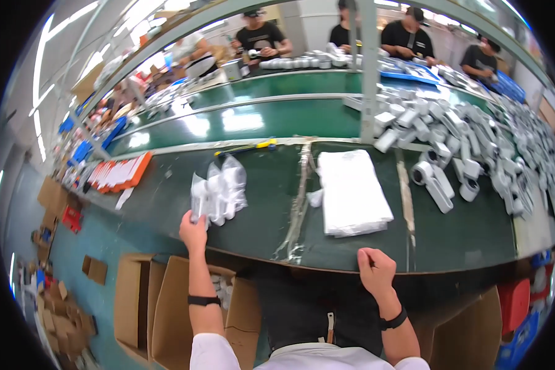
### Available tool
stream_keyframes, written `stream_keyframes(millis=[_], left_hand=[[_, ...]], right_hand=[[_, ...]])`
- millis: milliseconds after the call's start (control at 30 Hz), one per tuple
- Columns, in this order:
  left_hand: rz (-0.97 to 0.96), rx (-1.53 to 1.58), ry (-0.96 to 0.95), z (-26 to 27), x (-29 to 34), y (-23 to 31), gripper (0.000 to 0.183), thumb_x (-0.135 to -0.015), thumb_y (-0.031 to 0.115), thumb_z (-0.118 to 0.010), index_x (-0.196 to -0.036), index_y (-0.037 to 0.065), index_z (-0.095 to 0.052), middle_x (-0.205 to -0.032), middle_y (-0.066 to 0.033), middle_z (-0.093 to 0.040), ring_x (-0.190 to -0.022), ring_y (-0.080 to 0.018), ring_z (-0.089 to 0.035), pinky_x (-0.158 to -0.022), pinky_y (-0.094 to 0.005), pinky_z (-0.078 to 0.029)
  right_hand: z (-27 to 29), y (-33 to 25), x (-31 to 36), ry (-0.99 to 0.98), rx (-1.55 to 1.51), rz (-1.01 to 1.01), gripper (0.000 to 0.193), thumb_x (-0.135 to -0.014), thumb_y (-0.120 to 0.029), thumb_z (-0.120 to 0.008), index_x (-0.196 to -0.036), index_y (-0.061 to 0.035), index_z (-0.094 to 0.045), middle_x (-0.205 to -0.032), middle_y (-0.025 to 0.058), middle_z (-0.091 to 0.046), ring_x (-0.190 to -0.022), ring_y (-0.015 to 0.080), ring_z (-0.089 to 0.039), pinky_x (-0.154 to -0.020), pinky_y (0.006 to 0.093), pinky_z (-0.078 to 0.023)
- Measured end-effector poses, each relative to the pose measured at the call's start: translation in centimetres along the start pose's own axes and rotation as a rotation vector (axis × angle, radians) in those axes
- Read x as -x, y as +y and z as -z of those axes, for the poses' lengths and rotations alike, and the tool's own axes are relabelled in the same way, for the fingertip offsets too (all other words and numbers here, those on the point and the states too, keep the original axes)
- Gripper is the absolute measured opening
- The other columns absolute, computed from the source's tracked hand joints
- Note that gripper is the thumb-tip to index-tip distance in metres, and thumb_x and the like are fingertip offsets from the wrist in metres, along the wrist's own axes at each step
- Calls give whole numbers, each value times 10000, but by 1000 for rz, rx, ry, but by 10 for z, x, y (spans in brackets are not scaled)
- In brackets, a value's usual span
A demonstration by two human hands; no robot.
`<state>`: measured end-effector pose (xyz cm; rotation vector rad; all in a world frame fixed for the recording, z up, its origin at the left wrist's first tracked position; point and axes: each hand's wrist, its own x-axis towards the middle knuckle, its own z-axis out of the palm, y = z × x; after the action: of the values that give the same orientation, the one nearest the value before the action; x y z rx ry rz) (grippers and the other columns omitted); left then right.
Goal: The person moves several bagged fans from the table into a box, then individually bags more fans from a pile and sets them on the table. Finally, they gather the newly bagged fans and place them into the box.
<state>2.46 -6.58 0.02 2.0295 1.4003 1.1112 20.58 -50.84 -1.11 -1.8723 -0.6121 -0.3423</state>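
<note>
My left hand [194,233] pinches the near end of a white part in a clear plastic bag [198,196], at the left of a row of bagged white parts [226,185] lying on the dark green bench. The row's other bags lie close against it, to the right. My right hand [377,270] hovers at the bench's front edge, its fingers curled closed, and nothing shows in it. Just beyond it lies a stack of flat clear-white plastic bags [353,192].
Loose white-grey plastic housings [438,179] heap up on the right. A yellow-and-black screwdriver [246,148] lies behind the bagged parts. An orange tray with papers [120,172] sits at the left. Cardboard boxes [172,308] stand below the bench. Co-workers sit across the green conveyor [253,117].
</note>
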Motion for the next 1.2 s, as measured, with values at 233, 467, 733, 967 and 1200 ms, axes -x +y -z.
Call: stream_keyframes(millis=[233,467,733,967,1200], left_hand=[[-343,-159,154,16,23,42,459,-801,263,-741,-1167,13,-624,-1128,-170,-616,-1002,-318,-597,-836,-383,-485],[-766,298,-486,-20,146,224,315,-763,114,-761,-1055,44,-664,-1165,-111,-636,-1043,-241,-609,-814,-339,-511],[-1079,139,-567,-98,201,241,224,-748,226,-761,-919,96,-697,-932,-39,-636,-897,-253,-578,-751,-384,-448],[-1165,65,-595,-97,199,241,143,-758,204,-745,-862,120,-693,-885,-17,-628,-861,-241,-566,-735,-377,-440],[-1103,171,-608,-100,197,247,91,-803,126,-701,-853,53,-681,-833,-78,-645,-827,-288,-588,-730,-404,-464]], right_hand=[[54,3,-32,8,-91,-183,132,-881,-109,-673,-932,12,-682,-803,62,-672,-672,92,-582,-602,239,-475],[120,117,-136,251,803,-5,485,-818,-239,-682,-1241,-37,-558,-1121,148,-636,-887,332,-635,-834,424,-506],[119,116,-151,-149,722,-394,470,-839,-244,-675,-1214,-6,-522,-1115,146,-633,-893,305,-654,-781,418,-546],[129,39,-95,12,-896,-684,328,-898,-46,-561,-1209,3,-471,-1033,153,-626,-786,250,-687,-662,347,-586],[112,6,-47,-15,-1195,-637,501,-702,37,-527,-1183,-72,-437,-929,122,-588,-707,280,-625,-660,437,-566]])
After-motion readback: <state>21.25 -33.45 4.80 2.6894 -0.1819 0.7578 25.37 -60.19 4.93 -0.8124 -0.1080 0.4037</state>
